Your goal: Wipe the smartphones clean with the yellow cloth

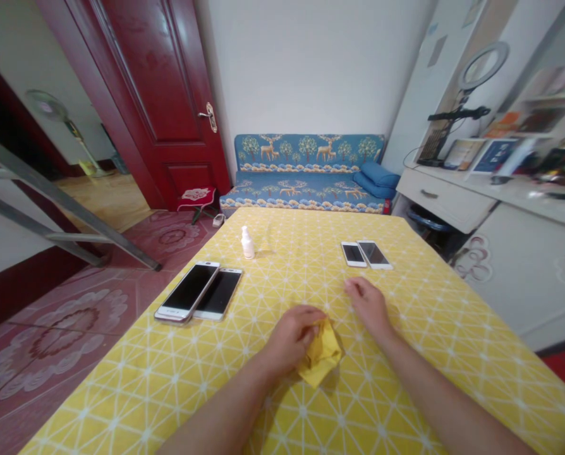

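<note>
My left hand [292,338] is closed around a folded yellow cloth [321,359], low over the near middle of the table. The cloth hangs out past the fingers on the right. My right hand [368,306] is apart from it, further right, with its fingers curled together; whatever may be inside them is hidden. Just beyond this hand lie two phones side by side, a smaller white phone [353,254] and a larger white phone [375,254]. At the left, one white-framed phone [190,289] overlaps another phone [217,294]. A small white pump bottle [247,243] stands upright behind them.
A yellow patterned tablecloth [282,253] covers the table. Past its far edge is a blue sofa [301,183]. A metal ladder-like frame [69,199] and a red stool [196,196] are on the left. A white cabinet [529,272] holding a ring light [484,66] is on the right.
</note>
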Motion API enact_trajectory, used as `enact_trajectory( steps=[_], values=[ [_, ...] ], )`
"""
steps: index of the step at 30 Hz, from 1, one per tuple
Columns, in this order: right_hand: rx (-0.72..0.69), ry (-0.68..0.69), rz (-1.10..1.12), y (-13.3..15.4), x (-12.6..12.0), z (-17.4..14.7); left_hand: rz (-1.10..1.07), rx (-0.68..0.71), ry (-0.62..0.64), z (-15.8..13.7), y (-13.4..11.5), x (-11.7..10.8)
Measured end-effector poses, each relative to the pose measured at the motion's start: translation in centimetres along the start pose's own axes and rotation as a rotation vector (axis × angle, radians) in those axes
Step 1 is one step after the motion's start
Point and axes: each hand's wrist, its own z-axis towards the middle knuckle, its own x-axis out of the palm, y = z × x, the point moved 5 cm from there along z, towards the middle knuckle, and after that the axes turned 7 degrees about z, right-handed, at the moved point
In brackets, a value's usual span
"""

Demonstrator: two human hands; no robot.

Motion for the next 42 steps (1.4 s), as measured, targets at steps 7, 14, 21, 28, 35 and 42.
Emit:
enact_trajectory(
  steps=[7, 14, 21, 28, 35, 42],
  values=[
    [-0.111, 0.583, -0.127, 9.5, 3.7, -9.1, 0.244, -0.3, -0.552, -1.1, 3.9, -6.8],
    [-0.14, 0.56, -0.183, 9.1, 4.7, -10.5, 0.75, -0.635, -0.509, -1.9, 5.8, -8.6],
    [-0.163, 0.509, -0.104, 8.4, 5.2, -10.1, 0.948, -0.516, -0.185, -0.8, 3.8, -5.5],
    [-0.168, 0.441, -0.057, 7.9, 5.1, -9.8, 0.755, -0.25, -0.233, -0.3, 3.1, -5.4],
    [-0.143, 0.406, -0.227, 8.0, 4.1, -9.4, 0.864, -0.443, -0.228, -0.8, 4.0, -8.2],
    [-0.152, 0.535, -0.177, 8.2, 5.0, -10.3, 0.676, -0.658, -0.273, -1.3, 4.8, -9.0]
  ],
)
